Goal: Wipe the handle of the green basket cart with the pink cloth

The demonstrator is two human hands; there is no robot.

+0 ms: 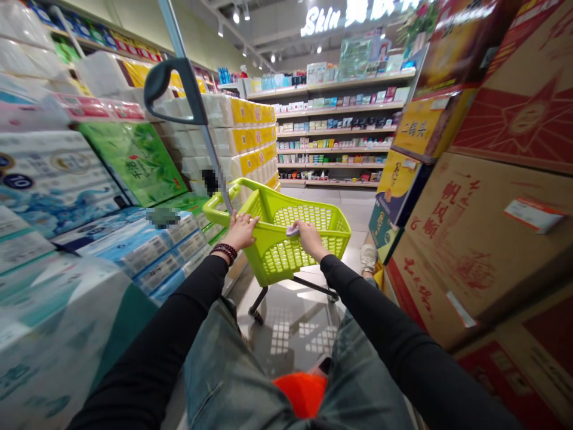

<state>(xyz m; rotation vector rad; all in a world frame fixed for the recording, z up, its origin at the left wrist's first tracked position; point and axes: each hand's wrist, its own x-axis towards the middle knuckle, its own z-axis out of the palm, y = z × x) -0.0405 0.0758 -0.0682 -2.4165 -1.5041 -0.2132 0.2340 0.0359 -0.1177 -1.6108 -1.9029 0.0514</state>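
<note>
A lime-green wheeled shopping basket (pixel 286 266) stands in front of me, its sides perforated and its inside partly visible. My left hand (pixel 242 232) lies over the near rim at the left corner, close to the handle end, fingers curled over the edge. Between the fingers of my right hand (pixel 310 239) is a small pale folded cloth (pixel 292 230), pressed to the near rim. A long grey pull handle (pixel 190 89) with a dark grip rises tilted from the basket's left end.
Packs of tissue paper (pixel 156 239) are piled along the left. Large cardboard cartons (pixel 487 233) tower on the right, with a shoe (pixel 369 258) at their foot. Shelves of small boxed goods (pixel 335 126) cross the back. Tiled floor (pixel 286 334) shows beneath the basket.
</note>
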